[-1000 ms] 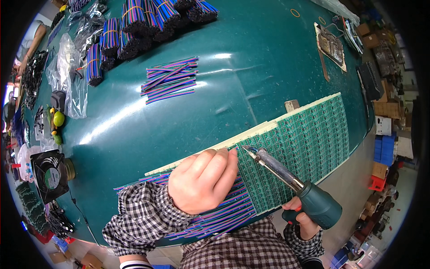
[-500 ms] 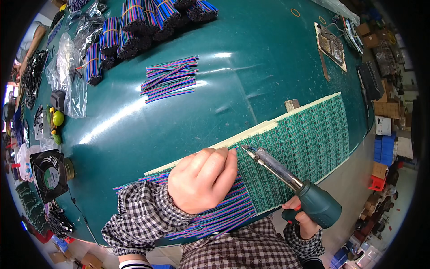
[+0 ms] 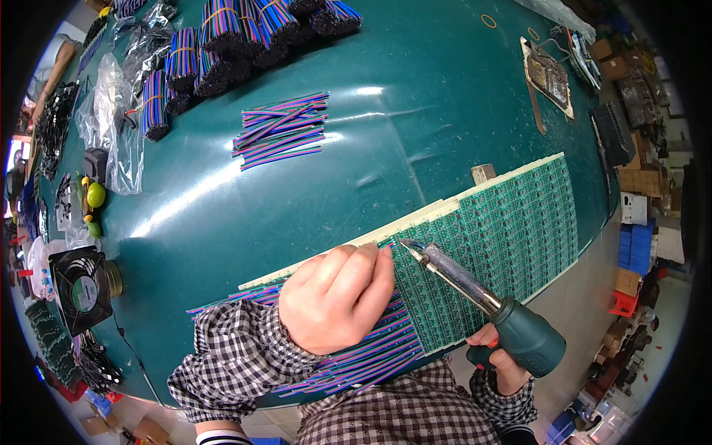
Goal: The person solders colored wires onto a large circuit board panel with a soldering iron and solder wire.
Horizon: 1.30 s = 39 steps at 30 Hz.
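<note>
Nothing has visibly moved: left grip [image 3: 335, 300] pinches ribbon wire [image 3: 389, 245]; right grip [image 3: 512, 373] clasps soldering gun [image 3: 529, 340], tip [image 3: 407, 245] beside left grip. Soldering seems underway; next needs steady contact.

Two hands [image 3: 335, 300], one soldering iron [image 3: 512, 322], one fan [image 3: 80, 291] and one small block [image 3: 483, 174] show. Loose rubber bands [image 3: 483, 16] number two. The wires [image 3: 371, 360] are too many to count.

Honestly can't read any text here. Closest is the round green label [image 3: 85, 295] on the black fan [image 3: 80, 280], way off left of the left hand [image 3: 337, 297]: pale print, far too tiny. Any marks on the green circuit boards [image 3: 512, 230] right of that hand are too small too.
</note>
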Motion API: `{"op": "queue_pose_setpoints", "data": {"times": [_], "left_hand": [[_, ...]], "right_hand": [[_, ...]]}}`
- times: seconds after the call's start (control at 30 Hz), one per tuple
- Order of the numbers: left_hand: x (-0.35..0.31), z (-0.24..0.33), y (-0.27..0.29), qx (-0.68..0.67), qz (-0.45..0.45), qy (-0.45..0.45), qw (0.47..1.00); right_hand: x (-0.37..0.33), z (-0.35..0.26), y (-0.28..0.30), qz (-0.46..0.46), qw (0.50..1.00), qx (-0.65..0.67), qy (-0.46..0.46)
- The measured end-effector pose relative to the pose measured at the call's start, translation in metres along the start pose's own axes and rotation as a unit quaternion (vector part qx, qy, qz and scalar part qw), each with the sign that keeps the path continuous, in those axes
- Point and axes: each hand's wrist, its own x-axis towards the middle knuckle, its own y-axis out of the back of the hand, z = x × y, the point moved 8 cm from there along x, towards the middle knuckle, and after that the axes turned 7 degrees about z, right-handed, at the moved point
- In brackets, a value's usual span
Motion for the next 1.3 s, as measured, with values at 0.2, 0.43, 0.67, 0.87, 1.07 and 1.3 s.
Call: {"op": "queue_pose_setpoints", "data": {"times": [0.2, 0.43, 0.67, 0.87, 1.07, 1.3], "left_hand": [[-0.001, -0.0001, 0.0004, 0.0, 0.006, 0.004, 1.0], [-0.0009, 0.0004, 0.0006, 0.001, 0.008, 0.006, 1.0], [-0.0019, 0.0049, 0.001, 0.025, 0.015, 0.002, 1.0], [-0.004, 0.0038, -0.0023, 0.048, 0.032, -0.003, 0.998], [-0.0004, 0.0022, 0.0005, 0.022, 0.015, -0.004, 1.0], [-0.0016, -0.0034, -0.0013, -0.037, 0.022, 0.024, 0.999]], "right_hand": [[0.0012, 0.0006, -0.0003, -0.012, 1.0, -0.017, -0.01], [0.0006, -0.0009, -0.002, -0.001, 1.0, -0.009, -0.004], [-0.0004, -0.0015, -0.0003, -0.013, 1.0, -0.021, 0.015], [-0.0014, -0.0002, -0.0005, -0.001, 1.0, -0.016, 0.002], [-0.0004, -0.0012, 0.0001, -0.003, 1.0, -0.009, 0.003], [-0.0009, 0.0001, 0.0, 0.002, 1.0, -0.023, 0.001]]}}
